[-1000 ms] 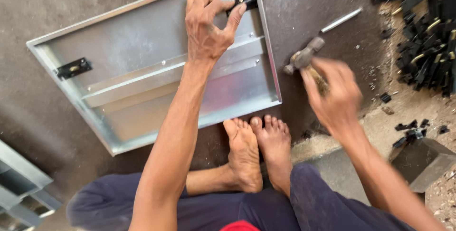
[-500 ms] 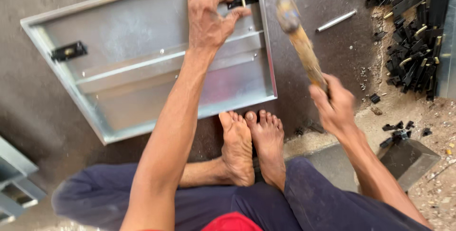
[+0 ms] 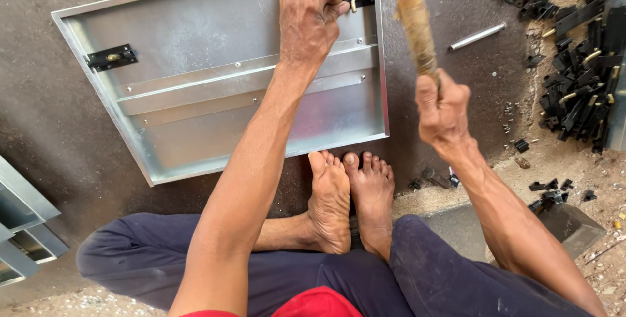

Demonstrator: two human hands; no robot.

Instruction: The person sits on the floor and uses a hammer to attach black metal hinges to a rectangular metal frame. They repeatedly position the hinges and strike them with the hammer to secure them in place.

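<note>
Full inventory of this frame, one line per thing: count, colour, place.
panel: 1, silver sheet metal, on the dark floor ahead
latches: 2, black, on the panel's left edge and top right corner
hammer: 1, wooden handle, raised right of the panel
rod: 1, silver, on the floor right of the hammer
black parts: a pile, far right
frames: several, silver, bottom left
feet: 2, bare, below the panel
left hand: on the top right latch
right hand: grips the hammer handle
</note>
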